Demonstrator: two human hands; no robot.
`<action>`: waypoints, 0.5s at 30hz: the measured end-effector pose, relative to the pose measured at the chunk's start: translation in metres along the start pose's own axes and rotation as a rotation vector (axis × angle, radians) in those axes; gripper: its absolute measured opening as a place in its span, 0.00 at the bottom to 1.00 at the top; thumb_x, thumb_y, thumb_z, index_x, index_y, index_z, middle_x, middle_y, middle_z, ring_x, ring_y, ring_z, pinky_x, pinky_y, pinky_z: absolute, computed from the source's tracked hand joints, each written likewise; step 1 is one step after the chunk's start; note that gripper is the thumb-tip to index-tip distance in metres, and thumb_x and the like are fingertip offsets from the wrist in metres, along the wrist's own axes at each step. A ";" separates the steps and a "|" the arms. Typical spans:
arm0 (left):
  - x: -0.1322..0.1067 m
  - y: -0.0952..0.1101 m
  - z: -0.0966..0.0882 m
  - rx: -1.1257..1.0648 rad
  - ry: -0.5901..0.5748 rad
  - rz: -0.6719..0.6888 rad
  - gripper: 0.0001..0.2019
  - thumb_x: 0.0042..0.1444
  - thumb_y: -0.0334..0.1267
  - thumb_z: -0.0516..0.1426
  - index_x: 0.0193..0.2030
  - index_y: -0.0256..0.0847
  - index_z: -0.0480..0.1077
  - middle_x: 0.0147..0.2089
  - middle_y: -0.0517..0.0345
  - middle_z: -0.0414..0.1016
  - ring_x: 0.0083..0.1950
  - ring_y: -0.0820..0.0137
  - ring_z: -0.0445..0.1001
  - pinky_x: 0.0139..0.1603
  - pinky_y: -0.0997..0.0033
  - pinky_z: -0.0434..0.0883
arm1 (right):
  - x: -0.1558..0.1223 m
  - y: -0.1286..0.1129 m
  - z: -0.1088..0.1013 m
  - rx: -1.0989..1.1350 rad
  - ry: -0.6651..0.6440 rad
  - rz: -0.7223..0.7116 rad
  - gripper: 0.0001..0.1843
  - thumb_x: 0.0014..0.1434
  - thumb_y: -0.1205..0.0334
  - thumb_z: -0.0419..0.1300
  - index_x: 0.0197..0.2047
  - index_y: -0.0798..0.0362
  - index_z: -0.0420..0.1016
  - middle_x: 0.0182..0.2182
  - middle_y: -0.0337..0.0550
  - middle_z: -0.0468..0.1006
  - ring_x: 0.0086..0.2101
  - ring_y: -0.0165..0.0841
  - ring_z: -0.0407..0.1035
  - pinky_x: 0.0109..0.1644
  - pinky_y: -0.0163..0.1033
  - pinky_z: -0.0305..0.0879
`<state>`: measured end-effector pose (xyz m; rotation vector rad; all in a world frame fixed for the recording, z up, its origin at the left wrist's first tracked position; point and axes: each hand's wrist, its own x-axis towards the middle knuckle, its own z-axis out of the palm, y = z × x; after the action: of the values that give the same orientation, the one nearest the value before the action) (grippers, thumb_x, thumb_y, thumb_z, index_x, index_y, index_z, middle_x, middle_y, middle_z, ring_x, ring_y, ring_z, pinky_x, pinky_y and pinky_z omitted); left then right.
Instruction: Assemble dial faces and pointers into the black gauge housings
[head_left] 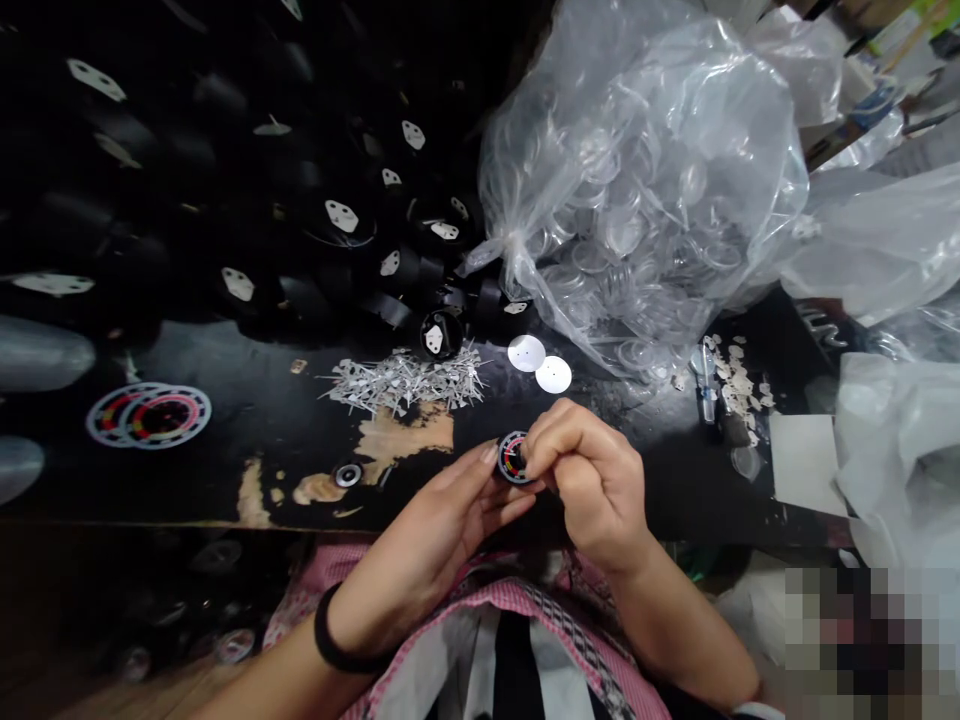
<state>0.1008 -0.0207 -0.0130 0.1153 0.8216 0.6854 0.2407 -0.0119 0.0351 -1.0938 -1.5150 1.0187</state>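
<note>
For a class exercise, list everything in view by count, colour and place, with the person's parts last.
bench: one, black, worn, beneath hands
held dial: one, multicoloured, between hands
loose dials: two, multicoloured, overlapping, left
needles: many, grey, piled centrally
white discs: two, beyond hands
cases: many, black, pale plates, upper left
bags: several, clear, right
covers: many, clear, in largest bag
chips: many, pale, right
card: one, whitish, right
ring: one, silvery, front left
wristband: one, black, left wrist
left hand: one, bare, holding dial
right hand: one, bare, at dial
</note>
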 end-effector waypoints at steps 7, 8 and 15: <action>-0.001 0.001 0.002 0.020 0.004 -0.004 0.12 0.58 0.44 0.64 0.42 0.38 0.78 0.43 0.52 0.83 0.43 0.64 0.81 0.41 0.73 0.76 | 0.003 -0.001 0.001 -0.058 -0.075 -0.118 0.13 0.63 0.71 0.48 0.30 0.50 0.67 0.26 0.38 0.68 0.28 0.30 0.65 0.33 0.38 0.67; 0.000 0.000 0.001 0.015 -0.003 -0.002 0.12 0.58 0.44 0.64 0.43 0.38 0.78 0.43 0.52 0.83 0.43 0.65 0.81 0.44 0.71 0.76 | 0.000 -0.006 0.000 -0.057 -0.041 -0.119 0.13 0.64 0.70 0.48 0.29 0.49 0.67 0.25 0.37 0.68 0.27 0.31 0.66 0.32 0.39 0.67; 0.003 -0.005 -0.002 -0.009 0.052 -0.006 0.12 0.55 0.41 0.66 0.44 0.39 0.78 0.49 0.50 0.82 0.46 0.62 0.81 0.47 0.67 0.77 | -0.011 -0.010 0.001 -0.219 0.081 -0.254 0.16 0.66 0.64 0.51 0.26 0.45 0.66 0.20 0.33 0.63 0.22 0.29 0.64 0.26 0.34 0.69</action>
<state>0.1034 -0.0233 -0.0183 0.0873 0.8685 0.6883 0.2399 -0.0253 0.0420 -1.0461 -1.6780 0.6389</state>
